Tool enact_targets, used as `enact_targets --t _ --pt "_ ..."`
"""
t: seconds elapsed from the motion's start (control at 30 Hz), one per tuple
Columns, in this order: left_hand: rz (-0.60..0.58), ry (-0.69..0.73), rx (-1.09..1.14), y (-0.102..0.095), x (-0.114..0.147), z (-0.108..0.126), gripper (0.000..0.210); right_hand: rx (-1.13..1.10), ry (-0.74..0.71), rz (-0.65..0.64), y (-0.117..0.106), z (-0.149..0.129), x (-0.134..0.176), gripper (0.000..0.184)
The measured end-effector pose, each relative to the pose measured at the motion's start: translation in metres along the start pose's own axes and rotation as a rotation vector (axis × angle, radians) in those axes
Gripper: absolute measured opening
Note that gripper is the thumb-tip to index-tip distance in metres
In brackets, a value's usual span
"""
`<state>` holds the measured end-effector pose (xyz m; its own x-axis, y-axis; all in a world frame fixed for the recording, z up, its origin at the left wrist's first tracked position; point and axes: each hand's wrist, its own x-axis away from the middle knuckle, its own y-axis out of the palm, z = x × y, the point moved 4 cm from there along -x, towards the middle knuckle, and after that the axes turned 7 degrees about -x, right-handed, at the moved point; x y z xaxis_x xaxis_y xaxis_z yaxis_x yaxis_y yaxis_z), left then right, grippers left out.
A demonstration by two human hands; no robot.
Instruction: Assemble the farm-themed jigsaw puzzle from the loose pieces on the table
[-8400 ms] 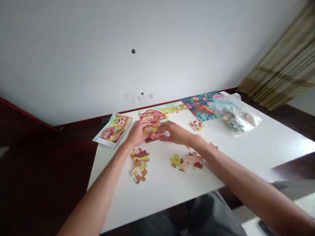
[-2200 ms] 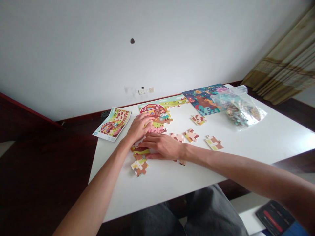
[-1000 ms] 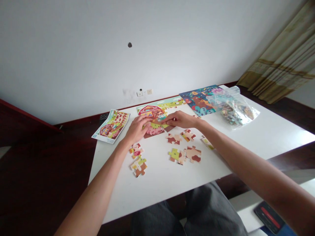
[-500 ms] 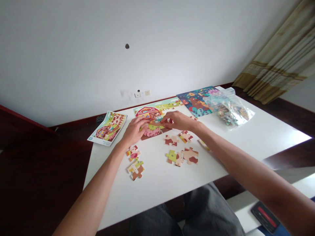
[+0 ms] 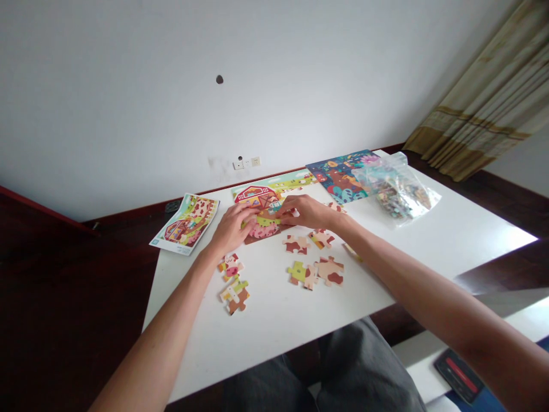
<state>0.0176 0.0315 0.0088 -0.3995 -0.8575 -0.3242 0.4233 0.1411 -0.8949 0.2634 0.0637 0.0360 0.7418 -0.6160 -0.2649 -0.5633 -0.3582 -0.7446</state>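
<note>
On the white table lies a partly joined farm jigsaw puzzle, with a red barn and a pink pig showing. My left hand rests on its left edge, fingers stretched out over the joined pieces. At the right side of the joined part, my right hand is closed with its fingertips down on a puzzle piece, mostly hidden beneath them. Nearer me are loose brown-and-cream pieces, a green-and-cream piece and a spotted piece. A cow-face piece lies below my left wrist, above another piece.
A printed farm picture sheet lies at the table's left edge. Back right are a dark blue picture board and a clear plastic bag of pieces. The wall stands close behind the table.
My right hand has shifted slightly left and down onto the joined part, and less of the piece under its fingers shows. My left hand stays on the puzzle.
</note>
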Motion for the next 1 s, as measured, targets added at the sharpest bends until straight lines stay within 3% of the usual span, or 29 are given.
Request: enact_targets --t 1.0 --pt "-0.004 0.005 -0.008 -0.0010 -0.0002 0.0008 0.034 0.025 0.021 -0.030 0.0038 -0.0016 -0.0004 0.022"
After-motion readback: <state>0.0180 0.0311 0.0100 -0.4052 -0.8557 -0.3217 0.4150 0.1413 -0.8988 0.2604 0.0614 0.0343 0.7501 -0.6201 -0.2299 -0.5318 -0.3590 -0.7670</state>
